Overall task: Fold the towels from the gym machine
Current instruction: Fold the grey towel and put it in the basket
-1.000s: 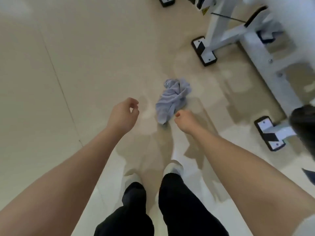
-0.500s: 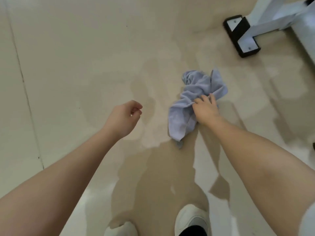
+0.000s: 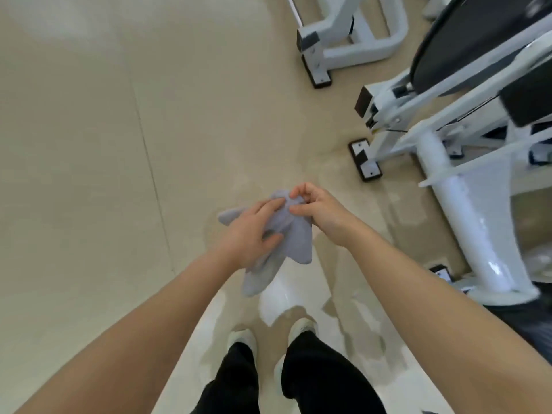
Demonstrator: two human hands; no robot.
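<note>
A small grey-blue towel (image 3: 294, 240) hangs crumpled in the air between my hands, above the beige floor. My right hand (image 3: 316, 212) pinches its top edge between thumb and fingers. My left hand (image 3: 251, 234) lies over the cloth's left side, thumb curled under it and fingers stretched across it. One end of the towel droops below my left wrist, and another corner sticks out to the left. The white gym machine (image 3: 460, 180) with a black padded seat stands to the right.
A second white machine frame (image 3: 352, 34) stands at the top. Black-capped machine feet (image 3: 366, 159) rest on the floor ahead and to the right. My legs and white shoes (image 3: 301, 327) are below the towel. Open beige floor (image 3: 89, 174) lies to the left.
The towel lay on the floor with my right hand reaching down onto it. Now it is lifted and both hands hold it. The view has risen, showing the machines again.
</note>
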